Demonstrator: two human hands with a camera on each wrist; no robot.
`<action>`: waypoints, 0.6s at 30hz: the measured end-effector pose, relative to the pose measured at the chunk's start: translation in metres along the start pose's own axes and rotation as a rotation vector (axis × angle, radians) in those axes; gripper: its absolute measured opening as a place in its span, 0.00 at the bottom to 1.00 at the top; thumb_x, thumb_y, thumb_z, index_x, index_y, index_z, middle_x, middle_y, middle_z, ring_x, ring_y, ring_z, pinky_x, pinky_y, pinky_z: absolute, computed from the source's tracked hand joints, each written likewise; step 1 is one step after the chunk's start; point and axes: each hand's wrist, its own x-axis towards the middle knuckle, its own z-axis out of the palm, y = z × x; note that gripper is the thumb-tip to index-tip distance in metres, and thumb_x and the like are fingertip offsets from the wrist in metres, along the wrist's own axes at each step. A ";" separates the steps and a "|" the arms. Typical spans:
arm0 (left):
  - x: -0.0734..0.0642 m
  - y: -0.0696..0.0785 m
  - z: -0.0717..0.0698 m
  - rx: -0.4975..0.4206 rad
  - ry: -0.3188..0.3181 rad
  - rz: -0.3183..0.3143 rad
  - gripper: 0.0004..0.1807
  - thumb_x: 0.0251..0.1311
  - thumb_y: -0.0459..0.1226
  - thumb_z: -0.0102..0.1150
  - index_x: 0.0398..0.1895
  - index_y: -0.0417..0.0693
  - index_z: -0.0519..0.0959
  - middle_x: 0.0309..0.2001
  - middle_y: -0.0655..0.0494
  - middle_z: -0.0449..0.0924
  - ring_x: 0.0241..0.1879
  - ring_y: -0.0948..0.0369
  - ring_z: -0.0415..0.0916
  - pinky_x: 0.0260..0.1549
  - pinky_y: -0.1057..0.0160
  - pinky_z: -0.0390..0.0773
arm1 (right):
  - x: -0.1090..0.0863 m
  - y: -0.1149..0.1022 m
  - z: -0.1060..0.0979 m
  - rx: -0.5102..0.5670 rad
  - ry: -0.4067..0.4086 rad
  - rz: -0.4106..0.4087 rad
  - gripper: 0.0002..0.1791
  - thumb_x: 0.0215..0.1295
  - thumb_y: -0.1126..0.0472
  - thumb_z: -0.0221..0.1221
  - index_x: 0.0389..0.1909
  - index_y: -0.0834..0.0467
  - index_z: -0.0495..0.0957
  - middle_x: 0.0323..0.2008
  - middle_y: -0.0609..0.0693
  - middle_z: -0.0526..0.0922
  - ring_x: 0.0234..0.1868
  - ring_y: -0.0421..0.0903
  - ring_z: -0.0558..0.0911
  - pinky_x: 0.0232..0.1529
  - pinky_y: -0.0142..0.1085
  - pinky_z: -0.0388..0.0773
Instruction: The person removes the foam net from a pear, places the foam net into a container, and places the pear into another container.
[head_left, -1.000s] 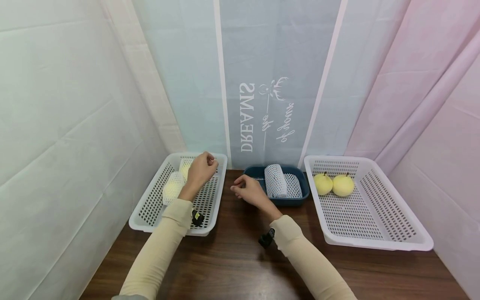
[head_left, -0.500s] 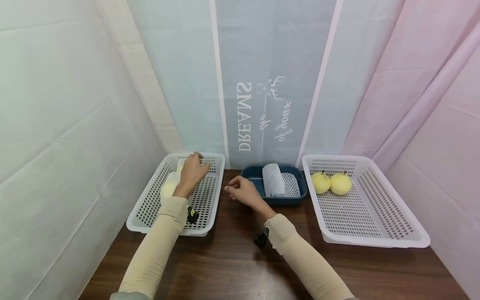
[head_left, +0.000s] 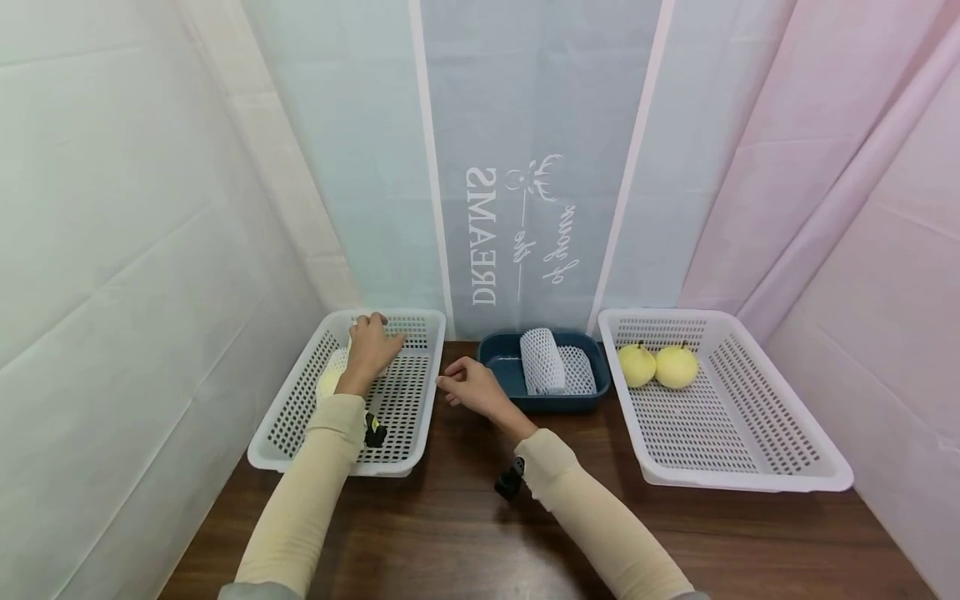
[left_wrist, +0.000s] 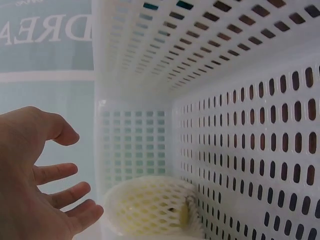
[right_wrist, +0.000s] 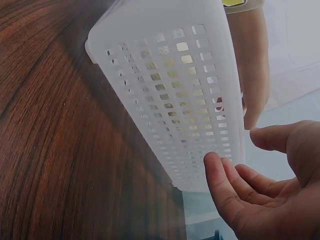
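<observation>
My left hand is over the left white basket, with thumb and fingers spread and nothing between them. A pear in a white foam net lies on the basket floor, close to the fingertips in the left wrist view. Another netted pear shows beside the wrist in the head view, partly covered by the hand. My right hand hovers just right of this basket's rim, fingers loosely bent and holding nothing. In the right wrist view its fingertips overlap the basket's perforated wall.
A dark blue bin with white foam nets stands at the middle back. To the right, a second white basket holds two bare pears. Cloth walls enclose the dark wooden table.
My left hand has moved left over the netted pears, and its fingers have gone from closed together to spread. The right hand has drifted slightly left.
</observation>
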 end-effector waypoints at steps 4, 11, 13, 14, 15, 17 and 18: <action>0.001 -0.004 -0.001 -0.006 -0.007 -0.007 0.34 0.77 0.46 0.52 0.76 0.34 0.63 0.76 0.29 0.54 0.76 0.33 0.52 0.65 0.33 0.69 | 0.002 -0.001 0.003 0.018 -0.006 0.001 0.19 0.77 0.54 0.63 0.56 0.65 0.78 0.47 0.62 0.88 0.44 0.62 0.91 0.52 0.56 0.87; 0.002 -0.008 -0.002 0.015 -0.026 -0.010 0.38 0.77 0.45 0.55 0.78 0.30 0.57 0.77 0.25 0.48 0.77 0.31 0.49 0.68 0.33 0.66 | 0.004 -0.003 0.005 0.050 -0.015 0.019 0.20 0.78 0.55 0.62 0.59 0.66 0.76 0.50 0.64 0.87 0.48 0.66 0.89 0.53 0.57 0.86; 0.003 -0.008 -0.002 0.033 -0.024 -0.018 0.39 0.77 0.45 0.55 0.79 0.30 0.55 0.77 0.25 0.47 0.77 0.31 0.48 0.70 0.32 0.65 | 0.004 -0.004 0.006 0.053 -0.015 0.024 0.20 0.78 0.55 0.62 0.59 0.67 0.76 0.50 0.64 0.87 0.47 0.66 0.90 0.52 0.57 0.86; 0.003 -0.009 -0.002 0.040 -0.020 -0.025 0.39 0.77 0.45 0.55 0.79 0.29 0.55 0.77 0.25 0.47 0.77 0.30 0.48 0.70 0.32 0.64 | 0.004 -0.004 0.006 0.055 -0.015 0.026 0.20 0.78 0.55 0.62 0.59 0.67 0.76 0.50 0.65 0.87 0.47 0.66 0.90 0.52 0.57 0.87; 0.003 -0.008 -0.002 0.045 -0.016 -0.031 0.39 0.77 0.45 0.55 0.79 0.29 0.54 0.77 0.24 0.47 0.77 0.30 0.48 0.71 0.32 0.64 | 0.004 -0.004 0.007 0.060 -0.017 0.028 0.20 0.78 0.56 0.62 0.59 0.67 0.76 0.50 0.65 0.87 0.47 0.66 0.90 0.52 0.57 0.86; 0.004 -0.009 -0.002 0.045 -0.013 -0.037 0.40 0.77 0.45 0.55 0.80 0.29 0.53 0.77 0.24 0.46 0.78 0.30 0.48 0.72 0.32 0.62 | 0.005 -0.004 0.007 0.072 -0.020 0.030 0.19 0.78 0.56 0.61 0.58 0.67 0.76 0.52 0.68 0.86 0.46 0.65 0.90 0.51 0.58 0.86; 0.005 -0.010 -0.003 0.038 -0.014 -0.041 0.40 0.77 0.44 0.55 0.80 0.28 0.53 0.78 0.24 0.46 0.78 0.30 0.47 0.73 0.32 0.61 | 0.005 -0.004 0.007 0.083 -0.022 0.032 0.19 0.78 0.56 0.61 0.58 0.67 0.76 0.52 0.69 0.86 0.44 0.64 0.91 0.51 0.58 0.86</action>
